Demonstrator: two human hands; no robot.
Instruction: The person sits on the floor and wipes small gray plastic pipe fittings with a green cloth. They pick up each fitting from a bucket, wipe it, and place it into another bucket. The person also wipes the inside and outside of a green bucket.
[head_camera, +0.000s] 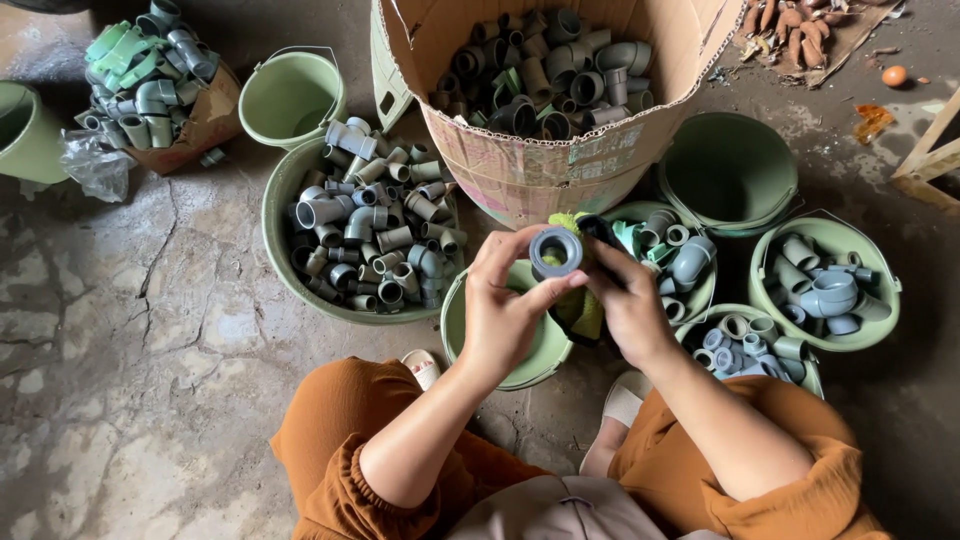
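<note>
The left hand (503, 310) grips a short grey pipe fitting (556, 251) between thumb and fingers, its round opening facing up. The right hand (630, 305), just beside it and touching the fitting's far edge, clutches a yellow-green cloth (583, 312) that hangs below both palms. Directly under the hands sits an empty green bucket (540, 350). Beyond the fingertips stands a large cardboard box (560, 165) full of fittings; left of the left hand lies a wide green basin (275, 215) heaped with grey elbows.

Seven green buckets (292, 95), one cardboard box (540, 165)
</note>
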